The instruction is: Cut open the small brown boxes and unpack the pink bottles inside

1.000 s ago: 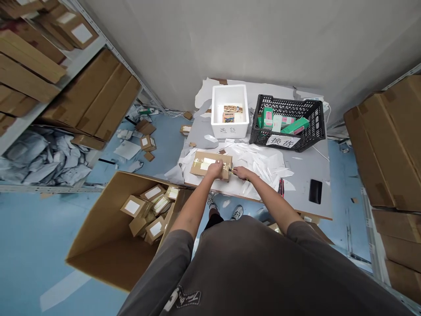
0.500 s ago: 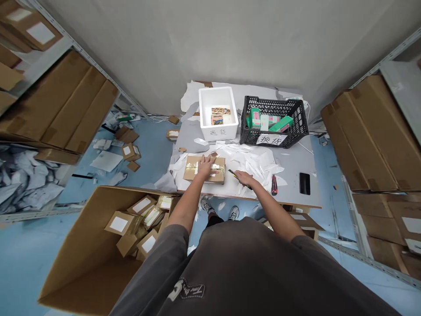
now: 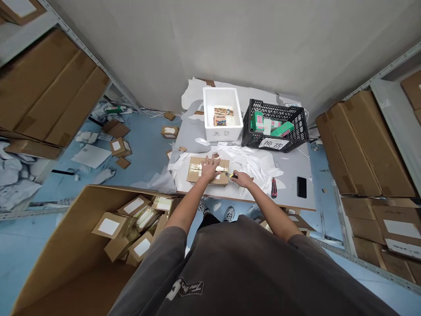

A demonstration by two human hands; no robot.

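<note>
A taped cardboard box point(image 3: 194, 176) lies near the front edge of the table. My left hand point(image 3: 209, 168) rests flat on its top with the fingers spread. In my right hand point(image 3: 242, 179) is a utility knife point(image 3: 233, 176) with a yellow and black handle, the fingers wrapped round it. The knife's tip points left at the right end of the box, by the taped seam; whether the blade is in the tape cannot be made out. Torn white paper scraps point(image 3: 253, 160) lie behind and beside the right hand.
Behind the box stand a white foam bin point(image 3: 223, 134) with small packets and a black crate point(image 3: 279, 147) with green boxes. A red-black tool point(image 3: 274, 188) and a phone point(image 3: 301, 187) lie at right. A large carton point(image 3: 62, 232) of parcels stands at left; shelves point(image 3: 358, 145) flank both sides.
My right hand has brought the knife from beside the box to its right end, turning the tip toward the seam. The left hand stays on the box, its fingers spread wider.
</note>
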